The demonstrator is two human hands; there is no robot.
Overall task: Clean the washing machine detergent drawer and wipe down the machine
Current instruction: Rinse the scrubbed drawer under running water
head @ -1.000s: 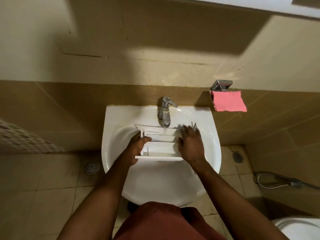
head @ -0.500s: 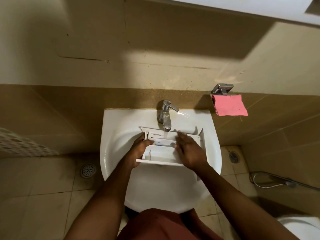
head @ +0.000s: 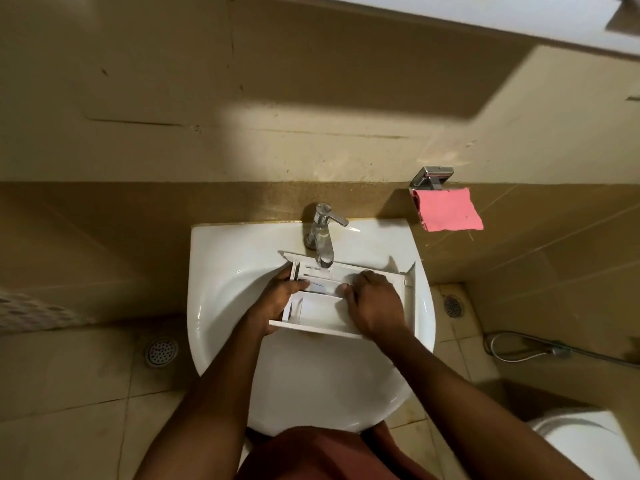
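Note:
A white plastic detergent drawer [head: 322, 311] lies across the white sink [head: 221, 299], its far end under the chrome tap [head: 322, 237]. A thin stream of water falls from the spout onto the drawer. My left hand [head: 277, 299] grips the drawer's left side wall, thumb over the top. My right hand [head: 375, 303] rests inside the drawer's right compartments, fingers bent down onto the dividers, thumb pointing left. The washing machine is out of sight.
A pink cloth [head: 446, 209] hangs from a chrome holder [head: 431, 177] on the tiled wall, right of the sink. Floor drains [head: 161, 351] sit either side. A shower hose [head: 519, 348] lies at the right, with a toilet rim [head: 588, 441] at bottom right.
My right hand slid back from the drawer's far right end toward the middle compartments. The drawer shifted slightly under the tap. My left hand kept its grip.

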